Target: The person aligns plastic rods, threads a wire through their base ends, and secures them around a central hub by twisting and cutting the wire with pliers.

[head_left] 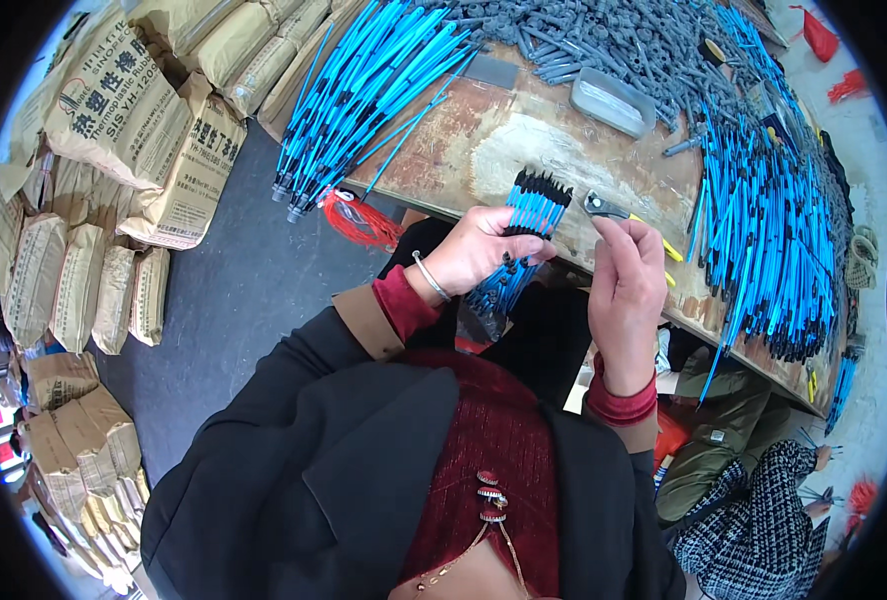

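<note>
My left hand is closed around a bundle of thin blue rods with black tips. The tips point toward the table's far side, and the lower part of the bundle hangs below my hand, over my lap. To the right of the bundle, my right hand is raised with its fingers curled and thumb close to the forefinger. Whether anything small sits in that pinch I cannot make out. Just beyond its fingertips lie pliers with yellow handles, partly hidden by the hand.
The worn wooden table carries a pile of grey plastic parts, a clear plastic box, and blue rods heaped at left and right. Red strands hang at the edge. Paper sacks stand left; another person's legs show lower right.
</note>
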The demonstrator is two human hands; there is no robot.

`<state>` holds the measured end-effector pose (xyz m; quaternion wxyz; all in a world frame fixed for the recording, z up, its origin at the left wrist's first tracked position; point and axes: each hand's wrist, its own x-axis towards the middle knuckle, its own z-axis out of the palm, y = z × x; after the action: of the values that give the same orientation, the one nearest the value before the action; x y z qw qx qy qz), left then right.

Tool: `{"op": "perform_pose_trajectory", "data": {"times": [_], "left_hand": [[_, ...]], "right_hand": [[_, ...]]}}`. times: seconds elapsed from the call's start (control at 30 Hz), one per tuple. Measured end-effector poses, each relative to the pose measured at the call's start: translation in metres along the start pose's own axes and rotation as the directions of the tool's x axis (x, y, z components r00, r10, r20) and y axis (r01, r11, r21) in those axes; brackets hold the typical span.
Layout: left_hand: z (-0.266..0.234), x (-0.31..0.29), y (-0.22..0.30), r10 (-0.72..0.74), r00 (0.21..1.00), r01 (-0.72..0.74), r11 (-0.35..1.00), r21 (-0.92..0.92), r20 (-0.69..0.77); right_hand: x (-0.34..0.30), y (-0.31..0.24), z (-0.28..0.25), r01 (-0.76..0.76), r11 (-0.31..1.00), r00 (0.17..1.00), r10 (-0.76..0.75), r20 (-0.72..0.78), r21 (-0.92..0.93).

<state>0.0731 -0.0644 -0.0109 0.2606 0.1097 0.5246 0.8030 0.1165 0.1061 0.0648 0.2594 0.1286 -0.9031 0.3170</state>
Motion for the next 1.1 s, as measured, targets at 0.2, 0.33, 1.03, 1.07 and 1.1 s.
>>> {"op": "perform_pose_trajectory", "data": {"times": [0.2, 0.33, 1.03, 1.07, 1.1], "left_hand": [[0.002, 0.0, 0.004, -0.007, 1.0, 0.006, 0.998, -0.062, -0.007], [0.0, 0.001, 0.003, -0.025, 1.0, 0.025, 0.998, -0.06, 0.0], [0.003, 0.002, 0.005, -0.06, 0.998, 0.061, 0.99, -0.125, 0.012], [0.003, 0.002, 0.005, -0.06, 0.998, 0.061, 0.991, -0.123, 0.013], [0.003, 0.002, 0.005, -0.058, 0.998, 0.059, 0.992, -0.115, 0.014]], "right_hand": [[0.003, 0.002, 0.0, -0.007, 1.0, 1.0, 0.007, 0.001, -0.007], [0.004, 0.004, 0.0, -0.003, 1.0, 0.999, 0.004, -0.032, 0.02], [0.006, 0.012, 0.004, -0.028, 0.999, 0.998, 0.026, -0.065, -0.017], [0.006, 0.012, 0.004, -0.027, 0.999, 0.997, 0.026, -0.066, -0.016], [0.007, 0.012, 0.004, -0.025, 0.999, 0.998, 0.023, -0.065, -0.02]]}}
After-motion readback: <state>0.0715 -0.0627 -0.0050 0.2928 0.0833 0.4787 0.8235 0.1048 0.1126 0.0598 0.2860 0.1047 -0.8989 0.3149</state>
